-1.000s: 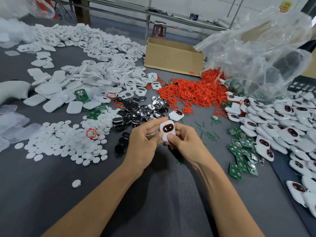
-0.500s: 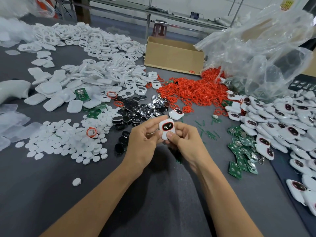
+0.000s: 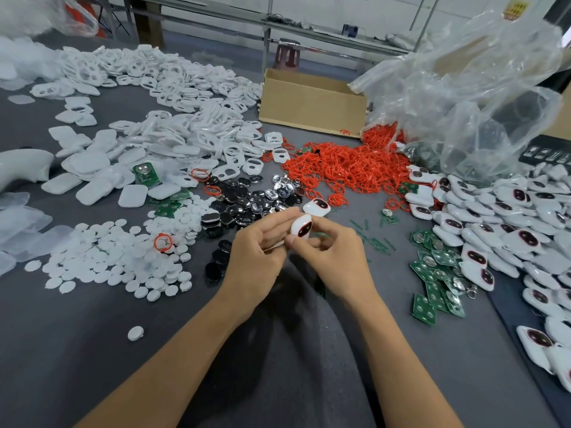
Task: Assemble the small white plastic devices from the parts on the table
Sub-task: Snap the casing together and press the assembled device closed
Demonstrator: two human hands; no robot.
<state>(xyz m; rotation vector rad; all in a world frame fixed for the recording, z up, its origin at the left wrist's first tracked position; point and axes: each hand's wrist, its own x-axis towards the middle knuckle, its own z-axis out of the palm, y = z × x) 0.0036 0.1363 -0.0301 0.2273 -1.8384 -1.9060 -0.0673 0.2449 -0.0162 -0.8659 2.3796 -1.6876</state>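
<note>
A small white device [image 3: 301, 227] with a dark, red-rimmed window is pinched between my left hand [image 3: 256, 251] and my right hand [image 3: 333, 254] above the table's middle. It is tilted, its face turned toward the left. A second finished device [image 3: 316, 206] lies just behind it on the grey table [image 3: 92, 335]. Parts lie around: white shells [image 3: 173, 131], white round discs [image 3: 111, 257], black and silver inserts [image 3: 247, 205], red rings [image 3: 346, 168] and green circuit boards [image 3: 435, 279].
A heap of finished devices [image 3: 509, 223] fills the right side. A cardboard box [image 3: 312, 103] and a large clear plastic bag [image 3: 463, 97] stand at the back right. One loose disc [image 3: 135, 333] lies near the front left.
The device has been turned in my fingers: its face pointed up at the camera before and now tilts sideways. Both hands stay in the same spot.
</note>
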